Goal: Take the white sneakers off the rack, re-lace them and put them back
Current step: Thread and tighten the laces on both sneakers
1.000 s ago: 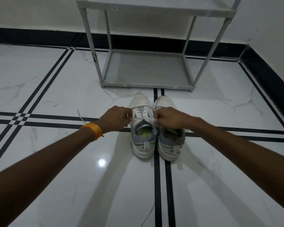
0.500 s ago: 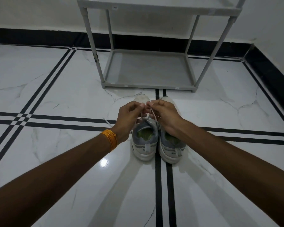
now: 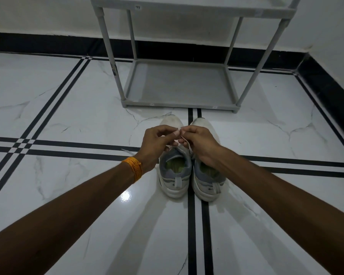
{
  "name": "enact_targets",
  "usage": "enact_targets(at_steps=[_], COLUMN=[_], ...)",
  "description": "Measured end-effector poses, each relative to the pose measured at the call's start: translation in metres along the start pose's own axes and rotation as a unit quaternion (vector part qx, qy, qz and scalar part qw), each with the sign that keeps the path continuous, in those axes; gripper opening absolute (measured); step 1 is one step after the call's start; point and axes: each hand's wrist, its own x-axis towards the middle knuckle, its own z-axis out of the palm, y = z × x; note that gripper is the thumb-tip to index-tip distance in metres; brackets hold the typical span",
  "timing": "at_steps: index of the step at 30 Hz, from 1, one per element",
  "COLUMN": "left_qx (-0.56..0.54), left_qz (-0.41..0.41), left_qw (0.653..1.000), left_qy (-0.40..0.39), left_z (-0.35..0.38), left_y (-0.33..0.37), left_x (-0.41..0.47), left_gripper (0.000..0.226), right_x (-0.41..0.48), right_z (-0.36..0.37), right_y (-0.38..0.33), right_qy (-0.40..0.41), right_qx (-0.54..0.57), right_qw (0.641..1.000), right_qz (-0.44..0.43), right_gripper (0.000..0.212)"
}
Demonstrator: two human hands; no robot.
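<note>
Two white sneakers with grey collars stand side by side on the floor, toes toward the rack: the left sneaker (image 3: 174, 175) and the right sneaker (image 3: 207, 181). My left hand (image 3: 157, 143) and my right hand (image 3: 199, 143) meet above the left sneaker's tongue. Each pinches part of its white lace (image 3: 187, 142) between thumb and fingers. One loose lace end (image 3: 127, 152) trails on the floor to the left. My hands hide the eyelets of both sneakers.
A grey two-shelf rack (image 3: 179, 86) stands just beyond the toes, both visible shelves bare, against a white wall with black skirting. The floor is glossy white marble (image 3: 68, 116) with black inlay lines. A wall corner lies to the right.
My hands came together from either side of the left sneaker and rose slightly, now touching at the fingertips with the lace pinched between them.
</note>
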Motion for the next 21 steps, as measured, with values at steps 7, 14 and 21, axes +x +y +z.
enact_targets(at_steps=[7,14,21], left_qx=[0.005,-0.076,0.026], left_qz=[-0.111,-0.123,-0.068], left_qw=[0.992,0.985,0.997], left_qy=[-0.053,-0.089,0.018], left_z=[-0.008,-0.009,-0.002], left_y=[0.005,0.008,-0.006], left_x=[0.012,0.021,0.023], left_gripper=[0.048,0.026,0.024], right_x=[0.001,0.0,-0.009], right_z=[-0.003,-0.009,-0.005], right_y=[-0.004,-0.006,0.003], right_qy=[0.002,-0.028,0.004], right_qx=[-0.098,-0.176,-0.225], right_qw=[0.995,0.973,0.962], right_qz=[-0.036,-0.148,-0.151], right_gripper=[0.017,0.012,0.039])
